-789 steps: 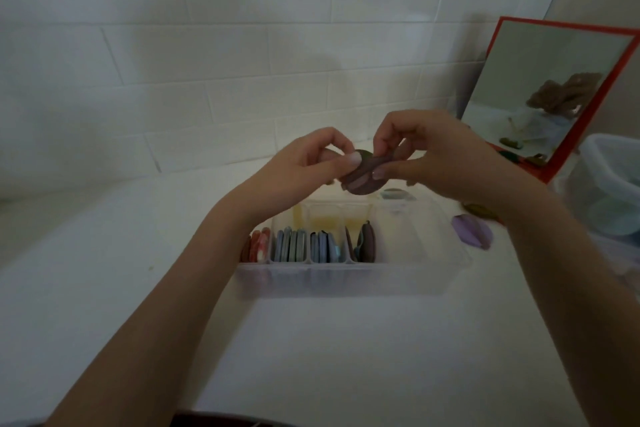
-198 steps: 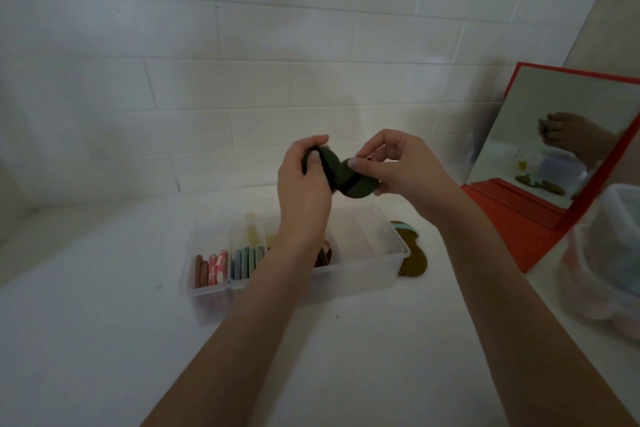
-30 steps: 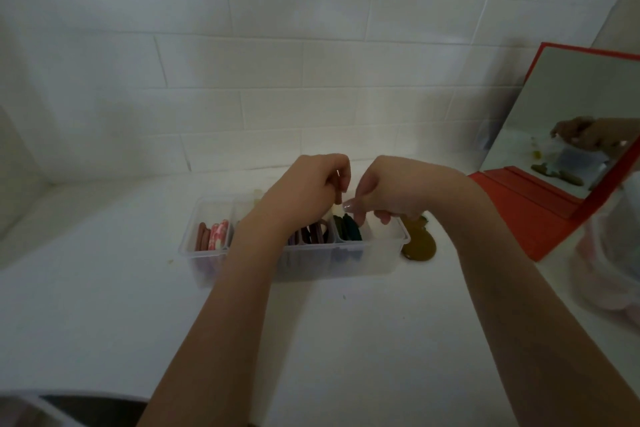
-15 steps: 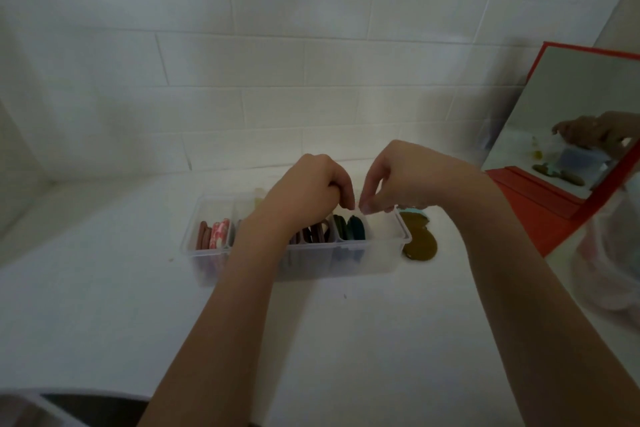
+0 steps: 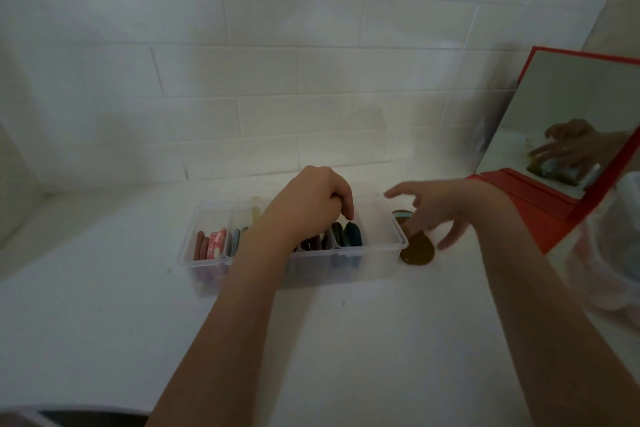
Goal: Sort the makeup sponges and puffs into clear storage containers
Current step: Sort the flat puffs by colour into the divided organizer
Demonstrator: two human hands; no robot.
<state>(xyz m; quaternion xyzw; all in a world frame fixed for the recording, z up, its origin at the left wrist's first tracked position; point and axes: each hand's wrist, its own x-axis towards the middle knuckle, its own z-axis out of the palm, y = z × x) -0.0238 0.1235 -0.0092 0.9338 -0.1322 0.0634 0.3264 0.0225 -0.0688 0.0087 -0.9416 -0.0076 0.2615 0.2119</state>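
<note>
A clear divided container [image 5: 381, 263] stands on the white counter. It holds upright puffs: red and pink ones [image 5: 211, 244] at the left, dark green ones [image 5: 348, 235] in the right part. My left hand [image 5: 308, 208] hovers over the container's middle, fingers curled down, holding nothing I can see. My right hand [image 5: 436, 215] is spread open just right of the container, its fingers over an olive-brown puff [image 5: 417, 250] lying flat on the counter. A light blue-edged puff [image 5: 401, 215] peeks out behind it.
A red-framed mirror [image 5: 568, 121] leans at the right and reflects my hand. A clear plastic tub [image 5: 613, 246] sits at the far right edge. A white brick wall rises close behind the container.
My right hand has left the container, opened and swung right over the olive-brown puff. My left hand stays curled above the container.
</note>
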